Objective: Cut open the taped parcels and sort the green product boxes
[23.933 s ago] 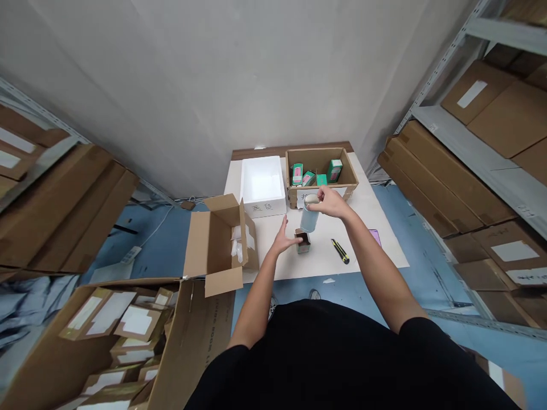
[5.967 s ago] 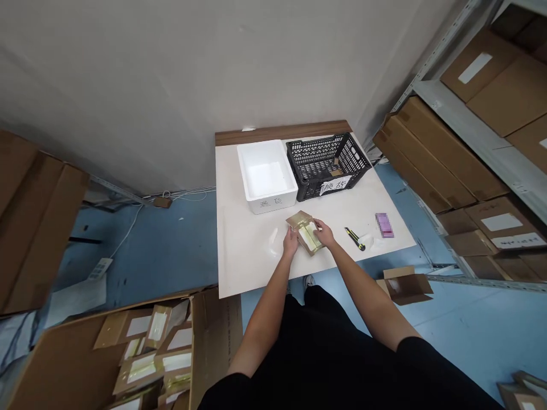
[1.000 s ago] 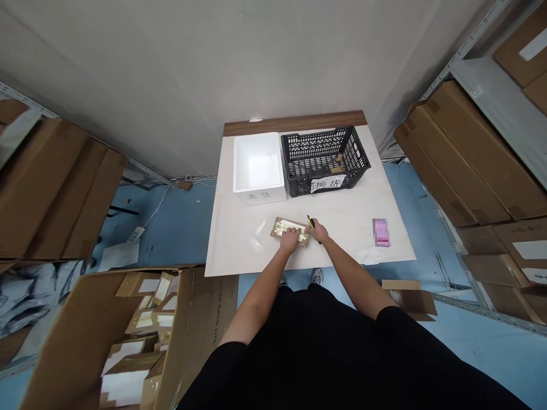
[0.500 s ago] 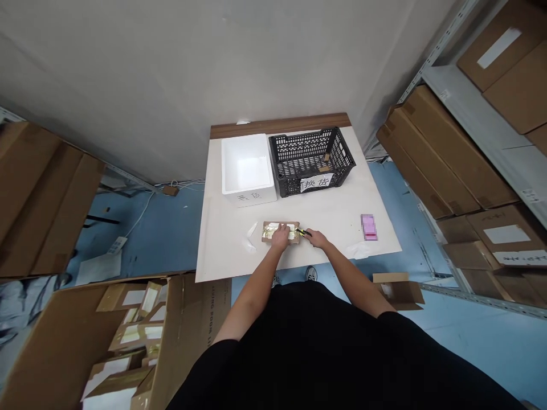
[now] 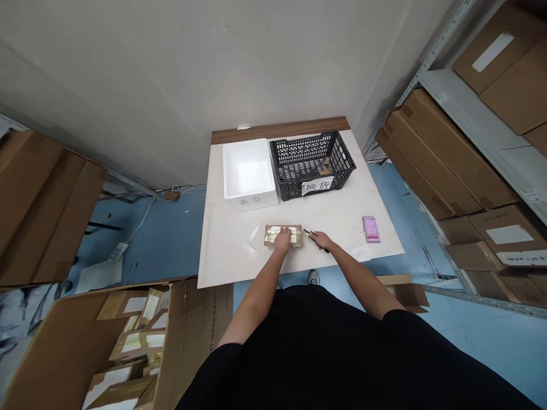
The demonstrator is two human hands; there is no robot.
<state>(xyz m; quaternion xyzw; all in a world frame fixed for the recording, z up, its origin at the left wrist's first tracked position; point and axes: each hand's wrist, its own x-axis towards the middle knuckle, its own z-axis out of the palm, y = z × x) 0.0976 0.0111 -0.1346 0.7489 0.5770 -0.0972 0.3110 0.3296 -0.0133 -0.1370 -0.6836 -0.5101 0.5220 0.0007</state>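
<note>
A small cardboard box [image 5: 296, 240], wrapped in shiny yellowish tape with a white label on top, lies near the front of the white-topped table [image 5: 231, 265]. My left hand [image 5: 282, 241] holds it down, fingers over the top and wrist at its front side. Just right of the box, my right hand [image 5: 321, 240] is closed around a black and yellow utility knife [image 5: 310, 234]. The knife's tip points at the box's right end, a small gap away. Clear plastic scraps [image 5: 253, 242] lie to the left of the box.
Behind the box stand a white foam bin [image 5: 252, 203] and a black plastic crate [image 5: 294, 191] with a paper sign. A pink packet [image 5: 371, 229] lies at the right. A large carton [image 5: 179, 336] of small boxes stands lower left; shelves [image 5: 491, 108] with cartons line the right.
My right hand has drawn the knife a little to the right, off the box's end. The left hand stays on the box. The whole view has shifted slightly.
</note>
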